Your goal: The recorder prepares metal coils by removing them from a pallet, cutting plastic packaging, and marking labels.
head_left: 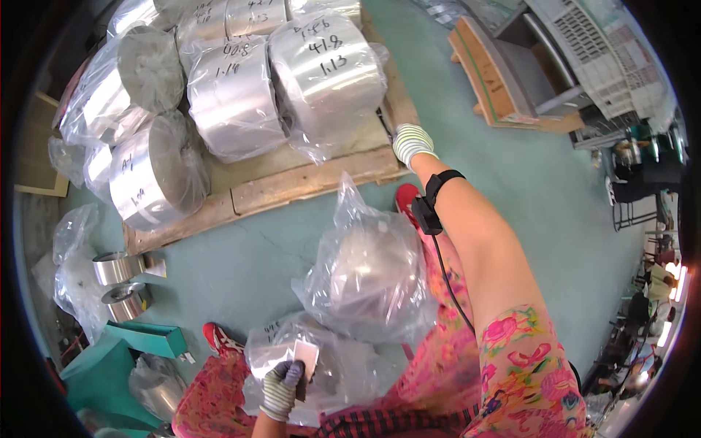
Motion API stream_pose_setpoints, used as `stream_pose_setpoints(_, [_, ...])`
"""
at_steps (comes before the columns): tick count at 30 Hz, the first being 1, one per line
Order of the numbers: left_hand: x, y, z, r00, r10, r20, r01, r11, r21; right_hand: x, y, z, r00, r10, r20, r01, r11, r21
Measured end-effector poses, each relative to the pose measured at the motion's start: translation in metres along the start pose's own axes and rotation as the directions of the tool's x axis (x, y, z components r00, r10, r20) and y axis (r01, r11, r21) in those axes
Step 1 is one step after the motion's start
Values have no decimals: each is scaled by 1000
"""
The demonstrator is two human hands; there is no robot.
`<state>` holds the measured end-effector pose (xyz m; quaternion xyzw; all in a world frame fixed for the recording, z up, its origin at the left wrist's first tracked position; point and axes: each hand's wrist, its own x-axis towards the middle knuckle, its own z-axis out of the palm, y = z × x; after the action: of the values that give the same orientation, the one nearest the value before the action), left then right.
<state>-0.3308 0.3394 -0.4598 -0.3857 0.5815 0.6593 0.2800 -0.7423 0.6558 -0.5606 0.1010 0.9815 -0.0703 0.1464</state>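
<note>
Two small shiny rolls (118, 270) sit on the green floor (219, 281) at far left, just off the corner of a wooden pallet (292, 188) stacked with big, plastic-wrapped silvery rolls. Nearer the person, the left hand (280, 391), in a striped glove with dark fingertips, pinches a pale card (307, 355) between thumb and fingers. The card's long axis points mostly away from the body, and it is held above a plastic-wrapped bundle (267, 352) on the floor, though contact between the two cannot be judged. To its right, a bulky wrapped roll (369, 274) rests between the person's legs, ahead of the left hand and touched by neither glove. At right, the other arm is stretched forward to the pallet's near right corner, where the right hand (414, 143) meets a slim dark object (384, 121); that piece lies ahead and to the left of the knuckles, its long axis slanting away from them, beside the nearest large roll (328, 80). The right hand is plainly the nearer, the left well apart; whether the right fingers, partly hidden and bent inward, grip the piece cannot be told.
</note>
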Motion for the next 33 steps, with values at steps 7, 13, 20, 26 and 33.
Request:
stream_pose_setpoints(7, [13,39,12,991,-125,-41,122,989,-81,63,-66,16,995,15,99,-4,994,-111])
stream_pose_setpoints(13, [37,66,54,991,-46,123,45,999,17,43,-4,-43,988,112,110,-124,987,104])
stream_pose_setpoints(20, [-10,95,113,917,334,219,-351,935,43,-187,56,-200,854,-479,201,-47,315,948])
stream_pose_setpoints(26, [-77,85,147,750,390,534,-605,731,315,-416,118,-198,965,-242,-100,147,183,972])
stream_pose_setpoints(33, [-129,48,165,447,320,836,-889,268,372,-512,98,-75,950,42,-308,309,-14,951])
